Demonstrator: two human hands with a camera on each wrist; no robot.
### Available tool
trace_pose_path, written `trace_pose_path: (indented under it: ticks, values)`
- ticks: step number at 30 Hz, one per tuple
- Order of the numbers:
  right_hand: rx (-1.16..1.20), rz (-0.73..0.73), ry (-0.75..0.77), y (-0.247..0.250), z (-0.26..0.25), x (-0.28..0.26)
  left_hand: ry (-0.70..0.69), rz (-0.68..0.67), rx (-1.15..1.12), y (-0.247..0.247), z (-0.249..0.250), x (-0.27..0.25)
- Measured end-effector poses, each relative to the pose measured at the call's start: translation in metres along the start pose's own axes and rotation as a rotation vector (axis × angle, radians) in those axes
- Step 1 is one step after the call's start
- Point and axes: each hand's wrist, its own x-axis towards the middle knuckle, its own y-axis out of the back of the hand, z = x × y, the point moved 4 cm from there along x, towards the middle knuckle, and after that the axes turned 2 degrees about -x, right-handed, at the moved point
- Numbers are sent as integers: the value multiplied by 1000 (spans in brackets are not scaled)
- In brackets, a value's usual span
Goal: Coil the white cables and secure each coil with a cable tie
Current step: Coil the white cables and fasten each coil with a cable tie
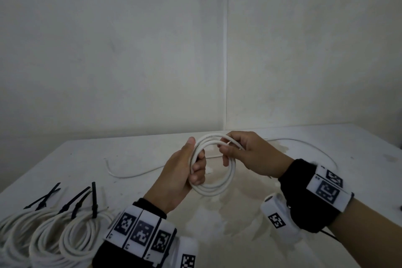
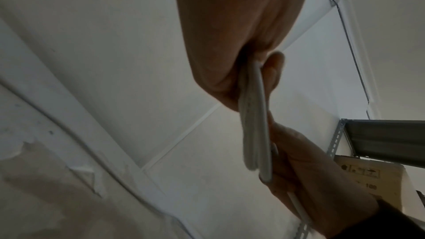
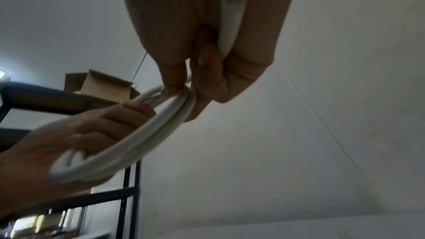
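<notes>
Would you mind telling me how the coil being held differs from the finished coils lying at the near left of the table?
The held coil is up off the table, gripped by the left hand and right hand; the finished coils lie flat. The held coil carries no tie, while the finished coils each wear black cable ties. The held coil has loose cable running off over the table; the finished coils look fully wound. Both are white cable in round loops.

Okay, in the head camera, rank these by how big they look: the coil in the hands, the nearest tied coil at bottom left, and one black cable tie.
1. Nearest tied coil, though closer to the camera.
2. Held coil, similar.
3. Black cable tie.
</notes>
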Motion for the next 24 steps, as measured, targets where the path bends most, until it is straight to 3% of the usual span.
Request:
trace_pose_path:
  ticks: [3,12,17,24]
  values:
    - [-52,11,2,1,2,0,46,-52,30,5,2,0]
    - [-65,104,15,-7,10,-1,66,-8,22,6,-5,-1]
    - [-64,123,45,-6,7,-2,29,20,108,2,-6,-2]
    - [27,79,1,0,-5,-3,-51,110,42,1,6,-2]
